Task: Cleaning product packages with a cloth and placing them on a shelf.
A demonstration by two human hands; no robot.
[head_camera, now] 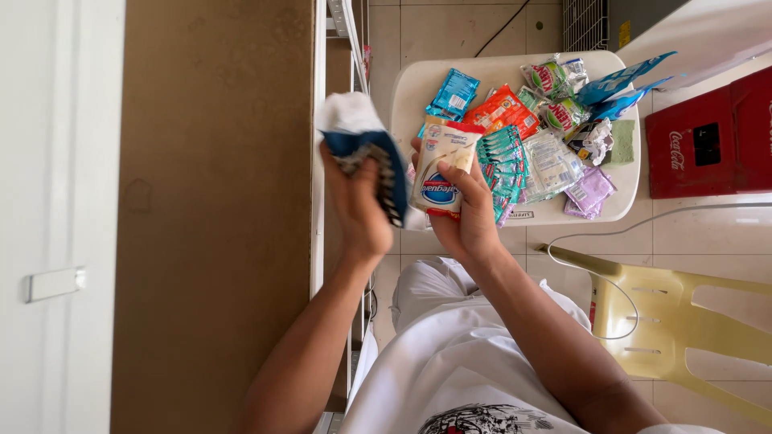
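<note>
Right hand (470,210) is gripping a cream soap pack (441,167) above the desk (410,88), while the left hand (358,201) is clutching a blue-and-white sachet strip (366,141); many sachets (531,137) are lying unsorted at two o'clock.

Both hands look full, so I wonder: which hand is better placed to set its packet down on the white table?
Probably the right hand: its cream soap packet hangs over the white table, while the left hand holds its blue packet off the edge.
</note>
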